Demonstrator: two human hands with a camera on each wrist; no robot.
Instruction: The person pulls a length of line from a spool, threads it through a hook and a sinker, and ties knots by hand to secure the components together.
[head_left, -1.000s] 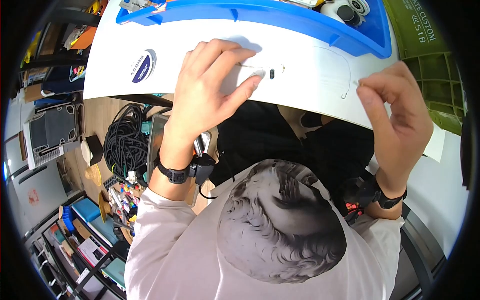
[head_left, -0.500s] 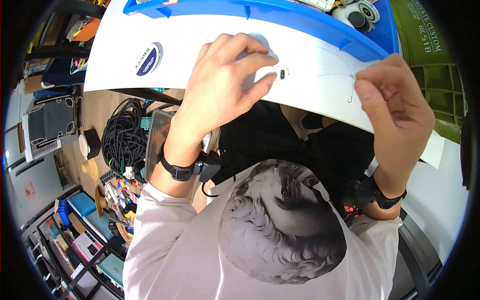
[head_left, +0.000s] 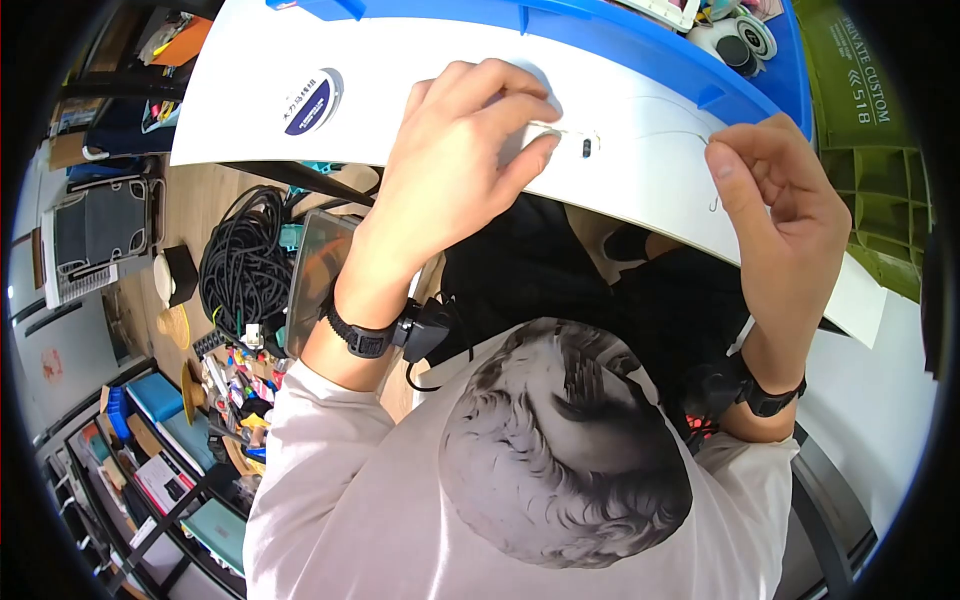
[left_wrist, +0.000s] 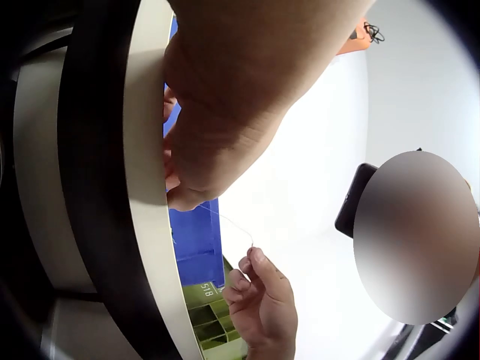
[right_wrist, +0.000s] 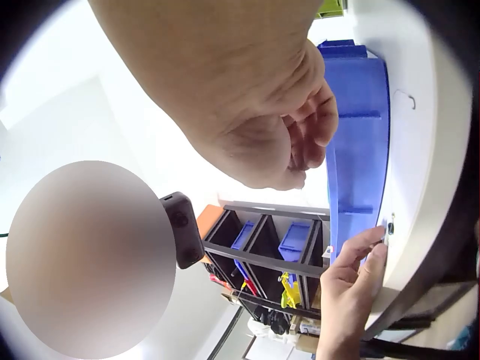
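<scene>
My left hand is low over the white table, thumb and index finger closing on a thin pale strand of fishing line. Just right of those fingertips is a small dark bead-like piece. My right hand pinches fine clear fishing line between thumb and index finger, its other fingers curled in. In the left wrist view, the line runs between the two hands. A fish hook lies on the table, its bend showing beside my right thumb in the head view.
A blue tray of assorted items stands along the table's back, beside a green crate at right. A round white-and-blue labelled disc lies at left on the white table. Coiled black cable sits on the floor.
My right hand has moved left over the table, pinching the line. My left hand has shifted slightly right with the dark piece. The hook stays in place; the head view has shifted.
</scene>
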